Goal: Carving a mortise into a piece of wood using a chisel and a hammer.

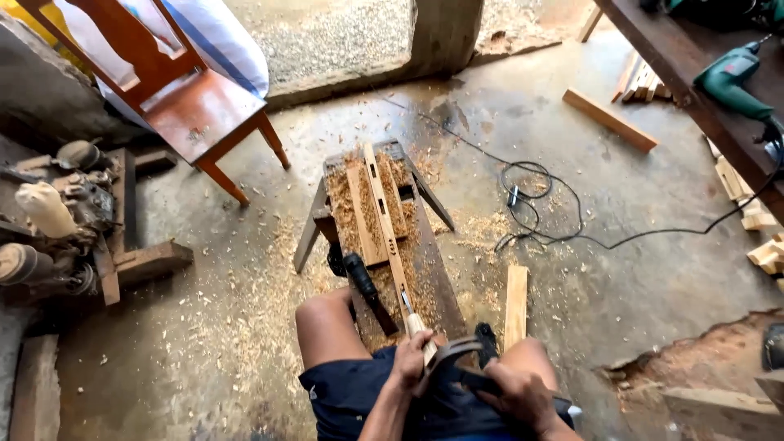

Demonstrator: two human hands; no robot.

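A: Which step is this?
B: Chiselling, it seems. The left hand (411, 359) is clamped on the pale-handled chisel (415, 325), set on the long wooden slat (384, 220) lying along the low bench (437, 269); the right hand (514, 392) grips the dark hammer (457, 359).
A: And next?
B: Probably a careful, straight strike.

My left hand (411, 360) is curled shut just above my lap. My right hand (516, 396) is clenched beside it, forearms converging over my thighs.

Chisel and claw hammer over a long wooden slat

Near bottom centre, the pale-handled chisel (418, 327) stands on the narrow slat (384, 220), which runs lengthwise toward frame centre; the dark hammer (457, 359) lies tilted just beside it.
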